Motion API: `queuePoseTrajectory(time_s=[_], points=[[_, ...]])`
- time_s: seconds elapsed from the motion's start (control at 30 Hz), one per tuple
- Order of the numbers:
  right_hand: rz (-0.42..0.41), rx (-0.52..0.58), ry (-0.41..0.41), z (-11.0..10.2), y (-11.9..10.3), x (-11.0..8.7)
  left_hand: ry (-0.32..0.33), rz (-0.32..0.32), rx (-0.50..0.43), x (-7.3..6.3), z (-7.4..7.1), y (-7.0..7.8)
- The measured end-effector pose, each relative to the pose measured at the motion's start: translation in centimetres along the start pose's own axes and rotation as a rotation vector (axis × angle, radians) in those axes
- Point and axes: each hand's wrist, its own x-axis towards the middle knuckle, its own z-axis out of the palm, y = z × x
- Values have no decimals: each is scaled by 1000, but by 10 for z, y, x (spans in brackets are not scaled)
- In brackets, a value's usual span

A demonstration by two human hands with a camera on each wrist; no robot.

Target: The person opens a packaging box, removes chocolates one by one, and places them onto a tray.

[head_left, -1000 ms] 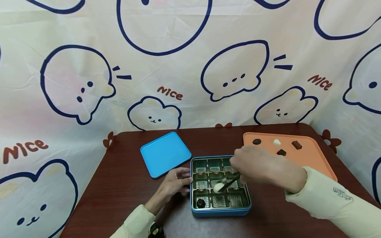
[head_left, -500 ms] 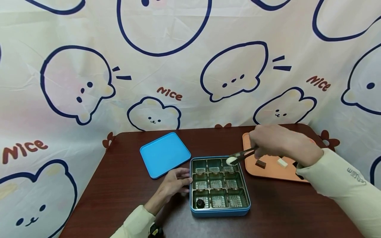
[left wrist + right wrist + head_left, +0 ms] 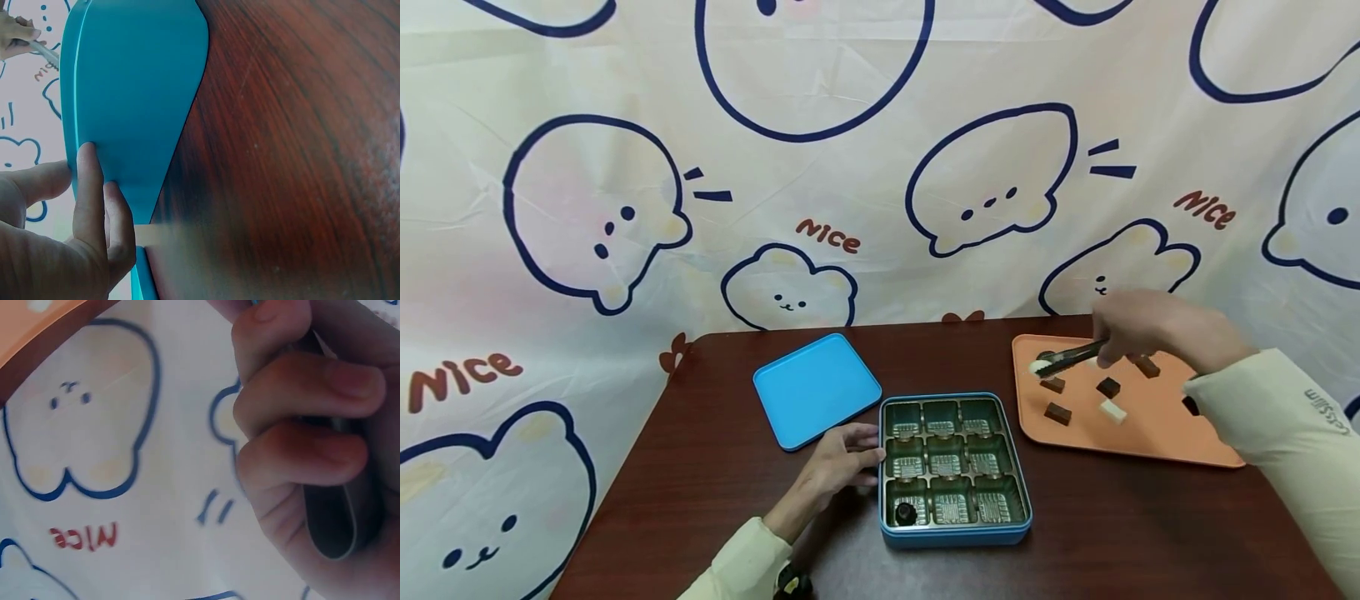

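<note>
My right hand (image 3: pixel 1165 325) grips a pair of dark tongs (image 3: pixel 1071 357) above the left part of the orange tray (image 3: pixel 1157 437). At their tips is a round white chocolate (image 3: pixel 1039 367). In the right wrist view, curled fingers (image 3: pixel 306 453) wrap the tongs near their bent end (image 3: pixel 331 522). My left hand (image 3: pixel 838 458) rests against the left side of a blue tin (image 3: pixel 955 537), its fingers fairly straight along the wall in the left wrist view. The tin holds a gold divided insert (image 3: pixel 947 475). One dark chocolate (image 3: pixel 906 513) sits in its front left compartment.
Several dark and white chocolates lie on the orange tray, among them a brown block (image 3: pixel 1057 414) and a white block (image 3: pixel 1112 411). A blue lid (image 3: pixel 816 390) lies behind and left of the tin. A patterned cloth (image 3: pixel 880 183) hangs behind the brown table (image 3: pixel 700 467).
My right hand has moved right and away from above the tin to the orange tray, carrying the white chocolate in the tongs. The left hand and the tin have stayed in place.
</note>
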Motion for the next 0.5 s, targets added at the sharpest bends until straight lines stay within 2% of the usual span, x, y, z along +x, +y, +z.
queuePoseTrajectory(time_s=[0.3, 0.5], points=[[63, 1, -5, 10, 49, 4, 2, -7, -2, -1, -1, 1], [134, 53, -18, 17, 82, 1, -1, -4, -5, -1, -1, 1]])
